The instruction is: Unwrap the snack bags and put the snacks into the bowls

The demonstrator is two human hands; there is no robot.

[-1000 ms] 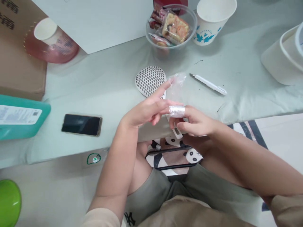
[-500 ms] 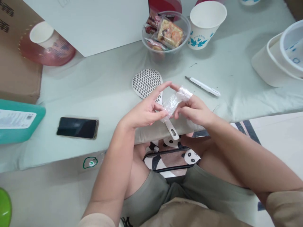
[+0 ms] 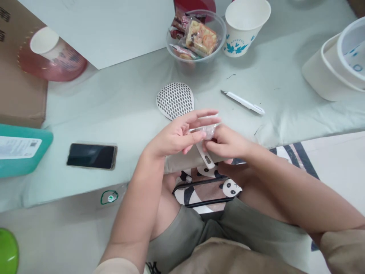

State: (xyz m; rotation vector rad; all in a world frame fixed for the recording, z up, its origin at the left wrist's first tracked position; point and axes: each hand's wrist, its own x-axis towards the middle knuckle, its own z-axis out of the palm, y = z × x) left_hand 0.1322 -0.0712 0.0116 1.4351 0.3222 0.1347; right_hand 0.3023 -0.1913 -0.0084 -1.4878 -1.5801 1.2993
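Observation:
Between my hands is a small crumpled piece of clear bubble wrap (image 3: 208, 131), partly covered by my fingers. My left hand (image 3: 185, 133) pinches its left side between thumb and a finger, with the other fingers stretched to the right above it. My right hand (image 3: 228, 141) has its fingers curled round the right side of the wrap. Beneath the hands lies a white slotted skimmer (image 3: 175, 101), its handle reaching over the table's front edge. A white pen-like cutter (image 3: 243, 102) rests beyond my right hand.
A clear bowl (image 3: 196, 57) of wrapped snacks and a paper cup (image 3: 246, 28) stand at the back. White containers (image 3: 325, 72) are at the right. A phone (image 3: 91, 156), teal bottle (image 3: 25, 148) and cardboard box (image 3: 25, 102) are at the left.
My right hand has curled its fingers, and the bubble wrap that was stretched onto its index finger is now bunched between the hands. My left fingers have swung to the right over it.

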